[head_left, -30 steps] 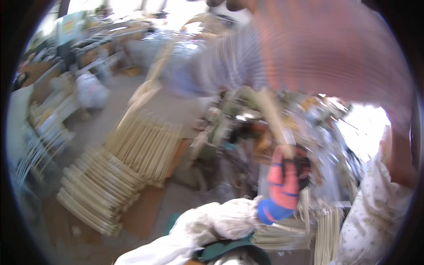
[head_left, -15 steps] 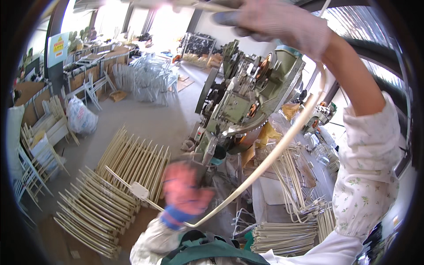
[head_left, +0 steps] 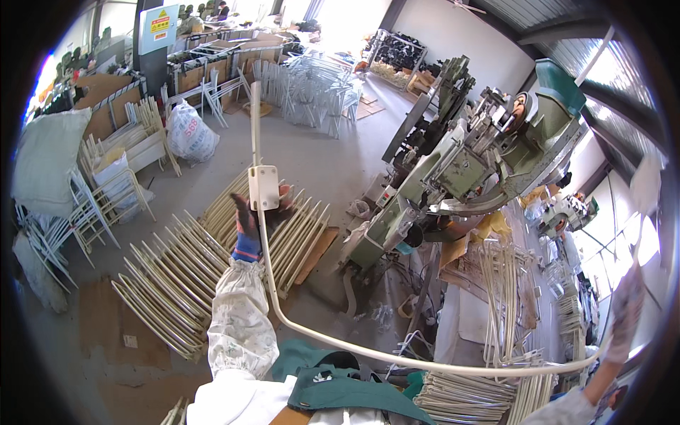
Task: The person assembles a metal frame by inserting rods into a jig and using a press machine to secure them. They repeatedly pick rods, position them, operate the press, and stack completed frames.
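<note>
You're prob. turning the bent tube (head_left: 453, 367), 10 via 6 to 4 o'clock, L hand (head_left: 247, 225) splayed behind its plate (head_left: 264, 183) at 9, R hand (head_left: 626, 312) blurred at 4, grip unclear; next prob. needs both ends steady.

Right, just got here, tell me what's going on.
A person is handling a bent cream tube. The gloved left hand is behind a flat plate on the tube; the blurred right hand is at the tube's right side. Rows of similar tubes lie on the floor beyond the left hand, and a green machine stands ahead to the right.
</note>
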`<state>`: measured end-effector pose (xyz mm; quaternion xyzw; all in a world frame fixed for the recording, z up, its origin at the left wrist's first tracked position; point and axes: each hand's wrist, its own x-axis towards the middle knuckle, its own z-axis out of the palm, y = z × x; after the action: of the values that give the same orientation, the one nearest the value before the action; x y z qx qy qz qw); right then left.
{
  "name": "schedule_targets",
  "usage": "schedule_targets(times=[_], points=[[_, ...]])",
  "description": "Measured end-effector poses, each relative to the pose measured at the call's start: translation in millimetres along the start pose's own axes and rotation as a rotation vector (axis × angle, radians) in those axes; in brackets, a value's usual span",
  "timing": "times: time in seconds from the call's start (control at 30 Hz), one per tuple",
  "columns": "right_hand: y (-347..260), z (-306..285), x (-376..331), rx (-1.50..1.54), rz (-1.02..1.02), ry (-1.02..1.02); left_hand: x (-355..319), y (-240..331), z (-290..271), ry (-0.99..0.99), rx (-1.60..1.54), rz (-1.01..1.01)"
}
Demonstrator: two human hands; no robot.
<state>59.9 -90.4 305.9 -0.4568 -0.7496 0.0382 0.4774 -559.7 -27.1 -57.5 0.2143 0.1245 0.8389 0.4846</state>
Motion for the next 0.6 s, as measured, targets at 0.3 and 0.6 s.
schedule_targets(times=[0.3,0.6], points=[[187,53,-244,0.447,0.789,0.346,25,-46,35,-0.296,0.456,-0.513],[266,57,-231,0.387,1.026,0.199,73,-113,81,-0.338,0.567,-0.756]])
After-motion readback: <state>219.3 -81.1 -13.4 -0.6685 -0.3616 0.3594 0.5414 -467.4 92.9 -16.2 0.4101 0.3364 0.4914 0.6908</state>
